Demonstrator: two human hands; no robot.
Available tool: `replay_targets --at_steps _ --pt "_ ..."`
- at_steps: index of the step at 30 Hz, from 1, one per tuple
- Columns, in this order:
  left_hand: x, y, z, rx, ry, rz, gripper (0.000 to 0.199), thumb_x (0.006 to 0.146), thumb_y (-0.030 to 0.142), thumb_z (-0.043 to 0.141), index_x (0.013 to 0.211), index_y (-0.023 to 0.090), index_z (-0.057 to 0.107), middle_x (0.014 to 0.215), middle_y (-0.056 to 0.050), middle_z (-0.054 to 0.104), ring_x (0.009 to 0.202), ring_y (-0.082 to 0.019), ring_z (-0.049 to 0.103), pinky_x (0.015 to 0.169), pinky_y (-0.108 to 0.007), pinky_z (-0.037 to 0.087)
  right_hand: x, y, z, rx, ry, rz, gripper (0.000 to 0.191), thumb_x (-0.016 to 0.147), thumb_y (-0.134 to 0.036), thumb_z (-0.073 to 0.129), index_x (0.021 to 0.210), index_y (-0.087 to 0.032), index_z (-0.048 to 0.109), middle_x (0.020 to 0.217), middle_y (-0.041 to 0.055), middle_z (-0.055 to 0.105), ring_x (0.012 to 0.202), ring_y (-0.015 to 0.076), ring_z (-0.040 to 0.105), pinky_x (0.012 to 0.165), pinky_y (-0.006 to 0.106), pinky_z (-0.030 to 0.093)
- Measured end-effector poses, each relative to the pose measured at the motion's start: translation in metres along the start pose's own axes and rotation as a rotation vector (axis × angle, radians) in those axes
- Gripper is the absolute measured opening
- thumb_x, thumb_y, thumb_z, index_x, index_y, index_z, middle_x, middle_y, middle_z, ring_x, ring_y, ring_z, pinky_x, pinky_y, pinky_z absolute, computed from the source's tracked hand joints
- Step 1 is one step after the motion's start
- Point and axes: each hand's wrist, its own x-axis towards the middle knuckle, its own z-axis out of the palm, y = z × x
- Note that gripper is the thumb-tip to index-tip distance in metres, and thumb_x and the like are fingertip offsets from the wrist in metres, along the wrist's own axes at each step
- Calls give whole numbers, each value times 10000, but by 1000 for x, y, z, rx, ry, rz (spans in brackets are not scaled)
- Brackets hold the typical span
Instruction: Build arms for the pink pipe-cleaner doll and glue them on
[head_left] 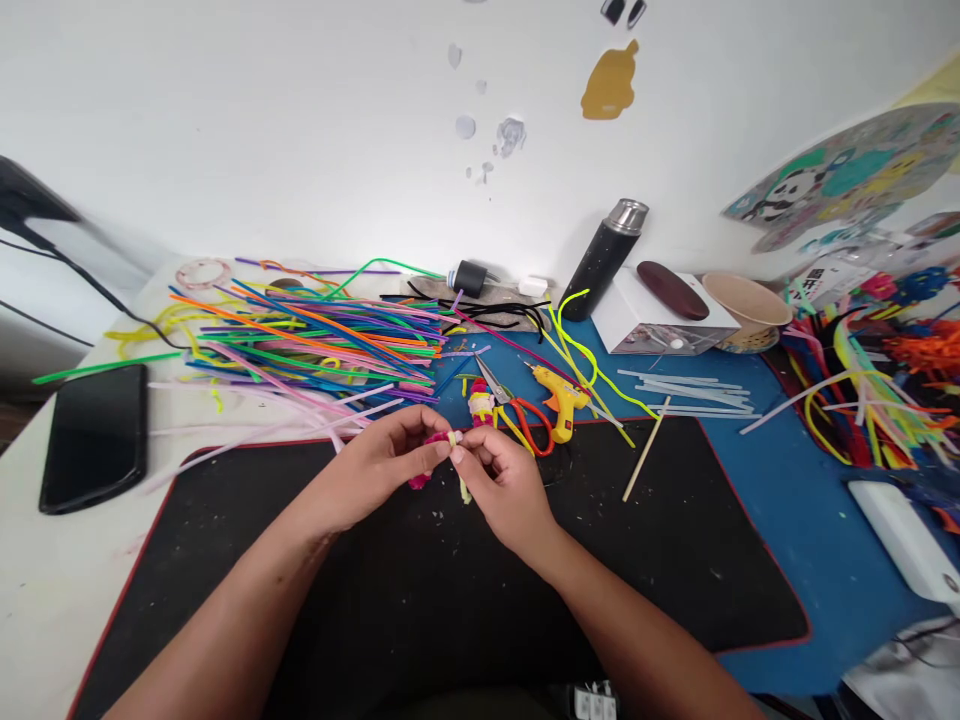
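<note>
Between both hands is a small pipe-cleaner piece, magenta with pale yellow and white parts. My left hand pinches it from the left, thumb and fingertips closed on it. From the right, the thumb and index finger of my right hand meet at the white bit. A pale yellow end hangs below the fingertips; much of the piece is covered by the fingers. Just beyond my hands lie another small magenta, white and yellow pipe-cleaner figure, orange-handled scissors or pliers and a yellow glue gun.
A heap of coloured pipe cleaners lies at the back left, near a black phone. Glue sticks, a wooden stick, a black thermos and a white box are to the right. A black mat lies under my hands.
</note>
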Motion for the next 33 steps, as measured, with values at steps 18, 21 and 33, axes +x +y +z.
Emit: replay_targets --at_steps 18,21,33 --pt "1 -6 0 -10 18 2 344 881 524 763 953 199 674 798 9 615 665 -143 541 643 -271 446 -1 2 1 7 -27 18 221 954 -411 654 861 -211 649 596 -65 451 531 117 383 513 256 316" --pt "1 -5 0 -10 19 4 343 881 523 762 960 198 684 796 4 619 669 -147 547 648 -272 452 -1 3 1 9 -29 19 229 962 -420 651 871 -211 655 601 -63 457 536 118 389 517 259 316" --pt "0 -1 -2 6 -11 1 349 854 509 783 986 201 687 812 -2 626 684 -155 541 656 -286 447 -1 1 0 1 -16 17 235 945 -429 655 862 -209 652 601 -61 466 539 119 394 518 256 321"
